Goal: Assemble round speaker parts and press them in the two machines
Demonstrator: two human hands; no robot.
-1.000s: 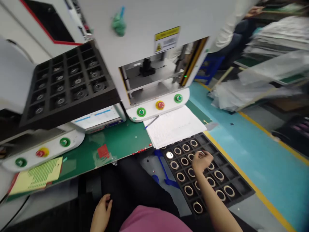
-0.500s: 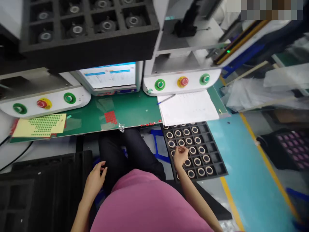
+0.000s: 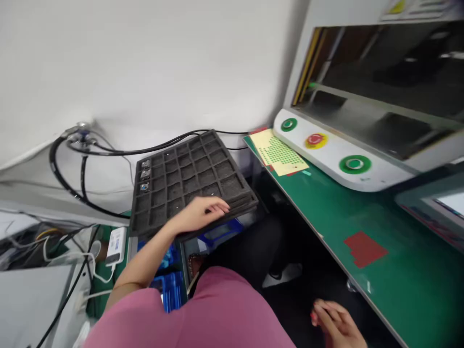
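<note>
left hand (image 3: 201, 212): resting palm-down on the near edge of the foam tray, fingers loosely spread flat over the rim, not wrapped around anything

right hand (image 3: 335, 324): down low over the dark gap below the tabletop, well apart from the left one. Fingers look slightly curled and it's blurry, so I honestly can't tell if it's got anything in it

foam tray (image 3: 188, 176): black foam, square grid of pockets, sitting under and just beyond the left hand's fingertips and tilted a bit. Looks like a stack of a few trays judging by the layered edge. Nearly all pockets show bare foam

small parts (image 3: 145, 174): three little round metal-looking bits in the far column of the tray, away from the left hand

tabletop (image 3: 348, 217): green mat, runs off to the right of the left hand and above the right hand

red patch (image 3: 364, 248): flat on the mat, just beyond the right hand

machine panel (image 3: 326, 147): white, two green buttons with a red one on yellow between them, far side of the tabletop

yellow sheet (image 3: 279, 152): covered in green dots, lying just beside the panel

cables (image 3: 83, 159): black, looped along the wall past the tray
</note>
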